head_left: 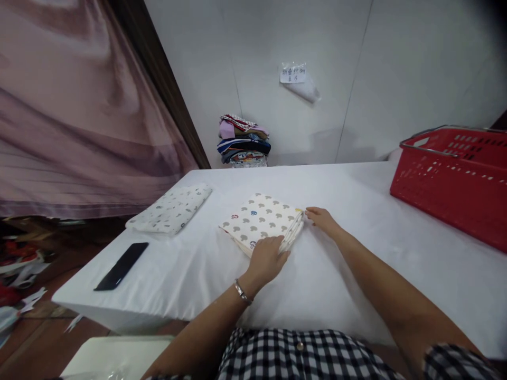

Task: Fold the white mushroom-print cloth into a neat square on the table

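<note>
A folded cream cloth with a mushroom print [259, 219] lies in the middle of the white table [356, 253]. My left hand [267, 258] rests flat on its near corner, fingers stretched out, a bracelet on the wrist. My right hand [321, 219] touches the cloth's right edge with the fingers extended. Neither hand grips anything.
A second folded white printed cloth [171, 209] lies at the table's left. A black phone [122, 265] sits near the left front edge. A red plastic basket [455, 182] stands at the right. A pile of folded clothes [243, 140] is by the back wall. A curtain hangs at left.
</note>
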